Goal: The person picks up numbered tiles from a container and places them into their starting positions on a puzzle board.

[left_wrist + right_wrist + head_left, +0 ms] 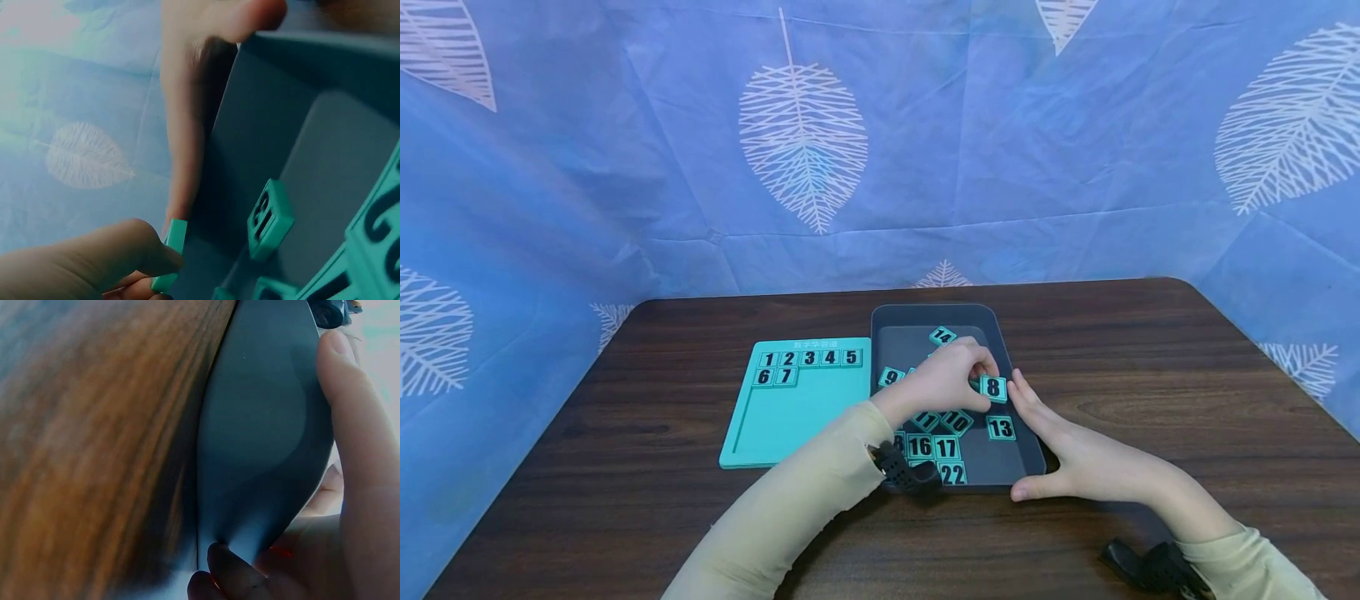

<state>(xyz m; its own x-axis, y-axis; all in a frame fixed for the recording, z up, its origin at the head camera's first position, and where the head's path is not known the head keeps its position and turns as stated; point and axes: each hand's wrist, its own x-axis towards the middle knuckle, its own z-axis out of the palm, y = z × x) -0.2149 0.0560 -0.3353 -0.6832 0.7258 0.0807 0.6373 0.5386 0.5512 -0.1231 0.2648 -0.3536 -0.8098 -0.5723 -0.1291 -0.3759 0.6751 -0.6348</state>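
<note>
My left hand [951, 375] pinches the number 8 tile [993, 388] between thumb and fingers, above the right side of the dark grey tray [1026, 454]. In the left wrist view that green tile [170, 255] shows edge-on at the fingertips. My right hand [1067, 454] touches the tray's right side, its fingers along the outer wall and its thumb by the near corner. The number 13 tile [1001, 428] lies in the tray below the held tile. Left of the tray is a turquoise board [812, 425] with tiles 1 to 5 in its top row and 6 and 7 beneath.
Other tiles lie in the tray, among them 14 [942, 336], 9 [891, 377], 10 [957, 422], 16 [920, 447], 17 [947, 448] and 22 [953, 473]. My left forearm hides some of them. A dark wooden table [1150, 358] bears everything; a blue leaf-print cloth [925, 167] hangs behind.
</note>
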